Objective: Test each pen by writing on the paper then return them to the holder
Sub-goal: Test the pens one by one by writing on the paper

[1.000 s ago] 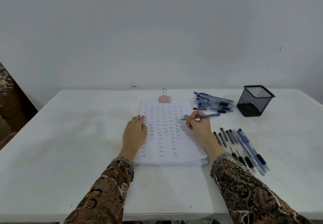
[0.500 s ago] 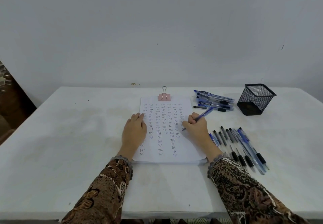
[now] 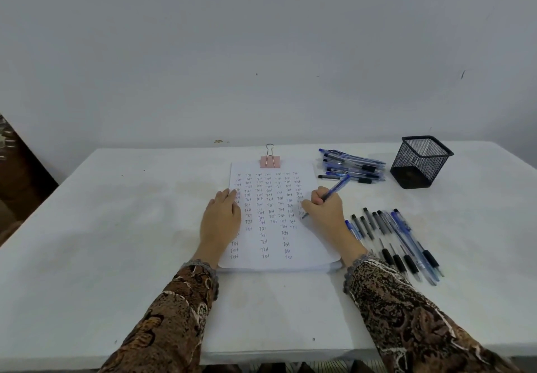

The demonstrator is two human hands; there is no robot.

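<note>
Fingers (image 3: 317, 196) of the right hand (image 3: 327, 212) curl round a blue pen (image 3: 337, 187), its tip on the paper (image 3: 274, 262) at mid-frame. The left hand (image 3: 220, 221) lies flat, fingers straight, on the paper's left edge. The black mesh holder (image 3: 418, 163) stands right of centre, a pile of pens (image 3: 353, 166) beside it.

Blue pen (image 3: 334, 190) slanted, tip on white clipped paper (image 3: 309, 244) filled with small "Test" words. Heap of pens (image 3: 351, 166) behind the paper's right corner, row of pens (image 3: 401, 241) at right, black mesh holder (image 3: 418, 163) upright beyond.

Pen (image 3: 337, 188) midsection behind the right hand (image 3: 324, 212); both sleeves (image 3: 406, 323) past the bottom edge
</note>
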